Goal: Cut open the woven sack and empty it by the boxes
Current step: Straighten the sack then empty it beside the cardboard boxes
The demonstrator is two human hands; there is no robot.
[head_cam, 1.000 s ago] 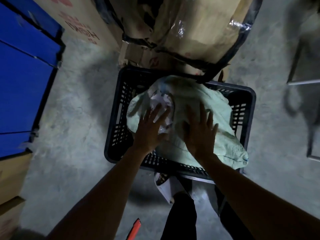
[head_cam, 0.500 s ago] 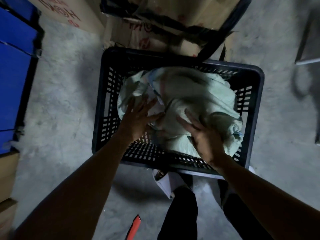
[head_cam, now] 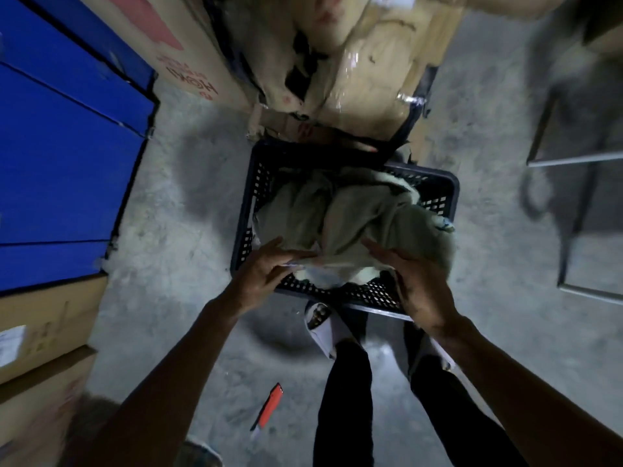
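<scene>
One black perforated plastic crate (head_cam: pixel 448 193) sits on the floor at twelve o'clock from the person's feet, and the pale green woven sack (head_cam: pixel 367 214) lies crumpled inside it, filling most of the crate and bulging over the rim at three o'clock. What is under the sack cannot be made out (too dark and blurred).

Both hands are down at the crate's six o'clock wall. The left hand (head_cam: pixel 266 271) has its fingers on the sack's near edge; whether that grip pinches the fabric or only touches it cannot be told. The right hand (head_cam: pixel 414 281) hovers with fingers straight and relaxed, its grip loose, beside the sack's folds.

The floor (head_cam: pixel 175 210) is bare grey concrete. Taped cardboard boxes (head_cam: pixel 364 62) stack up at twelve o'clock, just behind the crate. Blue panels (head_cam: pixel 60 156) stand at nine o'clock, more cardboard cartons (head_cam: pixel 43 332) at eight. One orange utility knife (head_cam: pixel 268 409) lies on the floor at six o'clock, by the person's legs. A metal frame (head_cam: pixel 573 160) stands at three o'clock.
</scene>
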